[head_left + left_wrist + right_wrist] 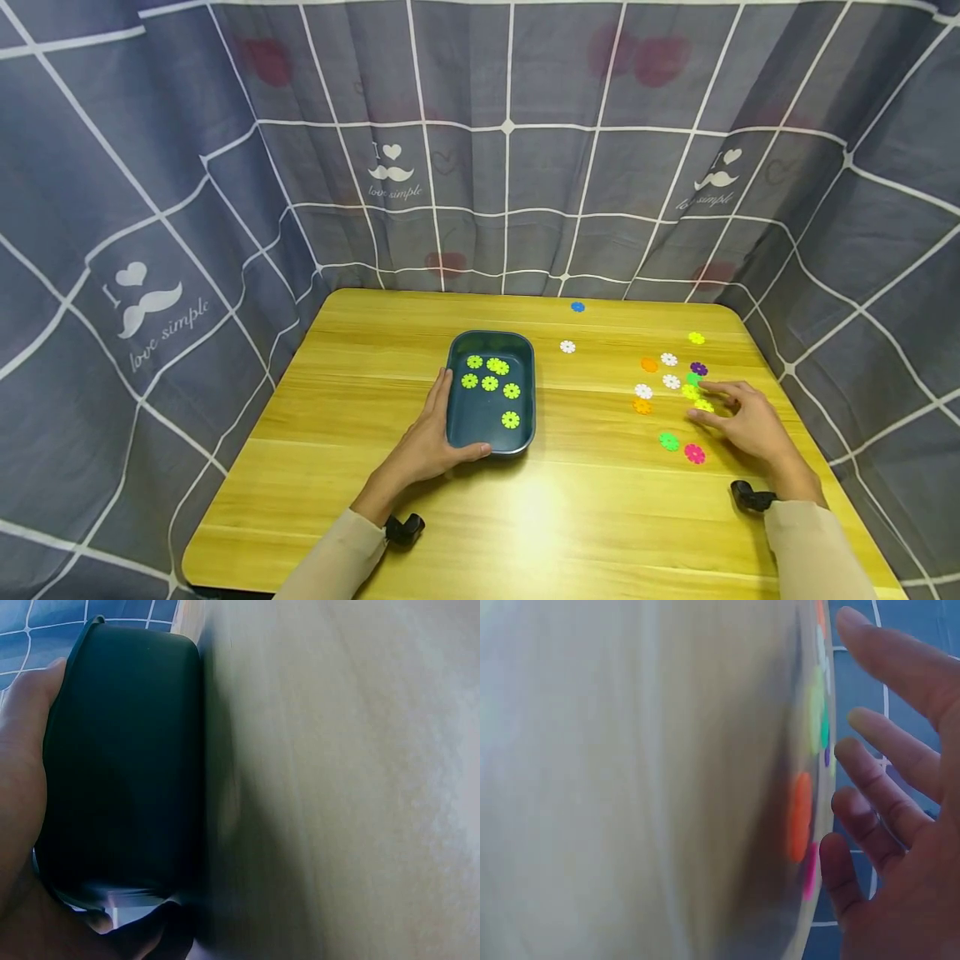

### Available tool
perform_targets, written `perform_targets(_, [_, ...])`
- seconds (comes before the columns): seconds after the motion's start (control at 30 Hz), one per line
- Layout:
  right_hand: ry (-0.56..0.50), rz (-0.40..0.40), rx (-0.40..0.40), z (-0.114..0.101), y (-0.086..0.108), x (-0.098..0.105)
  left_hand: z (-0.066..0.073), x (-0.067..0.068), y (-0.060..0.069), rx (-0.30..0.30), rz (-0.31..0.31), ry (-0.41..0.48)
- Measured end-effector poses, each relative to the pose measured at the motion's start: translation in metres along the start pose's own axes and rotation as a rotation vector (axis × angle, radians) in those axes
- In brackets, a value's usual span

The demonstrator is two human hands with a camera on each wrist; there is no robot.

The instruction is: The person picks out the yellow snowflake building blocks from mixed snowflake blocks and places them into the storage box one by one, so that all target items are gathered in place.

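My left hand [427,446] holds a dark green tray [472,427] at its near left corner, thumb on the near rim and fingers along the left side. The left wrist view shows the tray's dark wall [124,765] with the hand [24,802] around it. Inside the tray lie several yellow-green flower-shaped discs [490,383]. My right hand [753,425] hovers at the right side, thumb and forefinger apart, above yellow discs [703,405] and a green disc [693,379]. In the right wrist view, the hand's fingers [900,814] are spread and hold nothing.
Around the right hand lie white [643,391], orange [642,407], purple [699,368], green [669,442] and pink [694,453] discs. A blue disc [577,307] is near the back edge. Grey checked curtains [465,183] enclose the wooden table [337,375].
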State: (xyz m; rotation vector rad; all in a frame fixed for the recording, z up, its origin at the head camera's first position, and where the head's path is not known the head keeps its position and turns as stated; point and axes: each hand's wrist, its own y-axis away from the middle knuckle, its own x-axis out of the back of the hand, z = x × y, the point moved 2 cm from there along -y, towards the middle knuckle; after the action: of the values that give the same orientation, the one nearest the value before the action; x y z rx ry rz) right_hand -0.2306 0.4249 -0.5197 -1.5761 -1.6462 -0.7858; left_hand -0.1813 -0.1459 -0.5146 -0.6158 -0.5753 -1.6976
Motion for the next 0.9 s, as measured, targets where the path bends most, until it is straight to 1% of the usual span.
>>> perform_targets(0.3, [0.025,0.01,-0.008,0.011,0.0,-0.003,0.0,0.0,-0.001,-0.001,0.002,-0.003])
perform_targets(0.5, [0.033,0.046,0.005,0.014,0.002,-0.004,0.0,0.0,0.0,-0.006,-0.002,0.005])
perform_targets(0.7, [0.047,0.092,0.007,0.014,0.001,-0.004,0.001,0.0,0.0,-0.01,0.001,0.005])
perform_targets(0.9, [0.024,0.084,-0.014,0.011,0.0,-0.002,0.001,0.0,0.001,-0.008,0.0,0.003])
